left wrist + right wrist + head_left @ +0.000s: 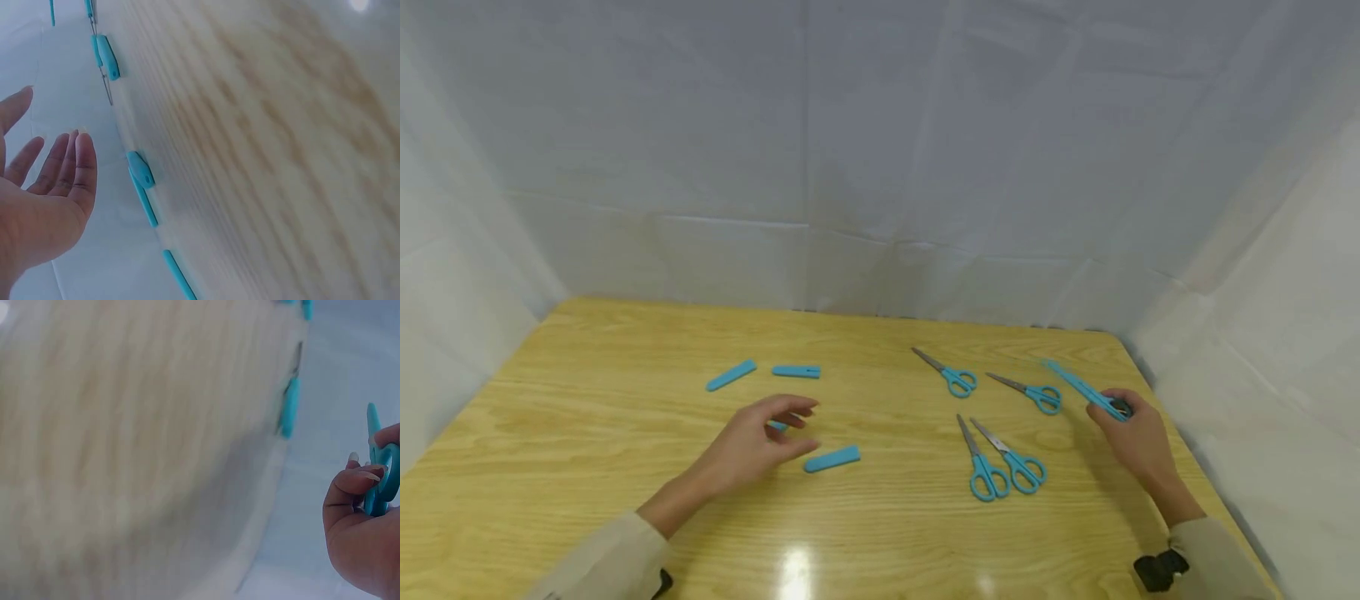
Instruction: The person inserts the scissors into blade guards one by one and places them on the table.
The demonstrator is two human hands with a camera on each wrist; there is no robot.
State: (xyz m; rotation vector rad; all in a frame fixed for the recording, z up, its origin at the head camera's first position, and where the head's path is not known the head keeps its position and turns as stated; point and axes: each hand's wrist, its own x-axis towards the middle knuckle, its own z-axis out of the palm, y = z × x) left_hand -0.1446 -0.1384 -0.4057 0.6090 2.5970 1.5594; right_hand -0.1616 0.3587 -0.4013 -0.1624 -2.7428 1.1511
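Note:
My right hand (1138, 433) grips a pair of scissors (1082, 387) by the handles, above the table's right side. A blue cover appears to sheathe its blades, which point up and left. In the right wrist view the fingers curl round the blue handle (391, 472). My left hand (748, 442) hovers over the left part of the table with fingers loosely bent and nothing held. Close to its thumb lies a blue blade cover (832, 459), and another cover (778, 426) is partly hidden behind the fingers. Two more covers (732, 375) (796, 372) lie beyond it.
Several uncovered blue-handled scissors lie right of centre: one pair (958, 382) at the back, another (1043, 398) near the right hand, two side by side (988, 479) (1028, 473) in front. The wooden table (625, 350) is enclosed by white sheets (872, 167).

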